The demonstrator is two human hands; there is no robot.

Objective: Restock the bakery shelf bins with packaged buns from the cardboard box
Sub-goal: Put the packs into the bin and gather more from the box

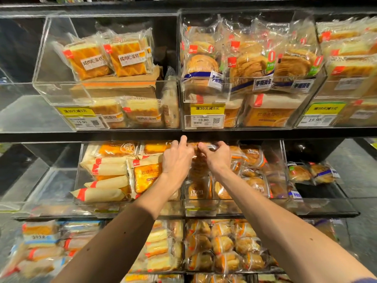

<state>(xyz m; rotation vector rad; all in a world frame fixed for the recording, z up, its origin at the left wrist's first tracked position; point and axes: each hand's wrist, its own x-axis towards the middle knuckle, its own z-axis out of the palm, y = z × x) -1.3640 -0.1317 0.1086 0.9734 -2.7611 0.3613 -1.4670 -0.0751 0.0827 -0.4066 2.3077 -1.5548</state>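
Both my arms reach into the middle shelf's clear bin (201, 204). My left hand (177, 158) and my right hand (216, 155) meet at the bin's back top, fingers curled on a clear-wrapped bun pack (196, 147) between them. Below the hands stand more wrapped round buns (196, 190) in the same bin. The pack is mostly hidden by my fingers. No cardboard box is in view.
Left of the bin lie orange and cream bread packs (145, 176). Above, clear bins hold cake slices (108, 58) and layered bread (248, 64) behind yellow price tags (207, 108). The black shelf edge (102, 135) runs just above my hands. A lower shelf holds several bun packs (224, 244).
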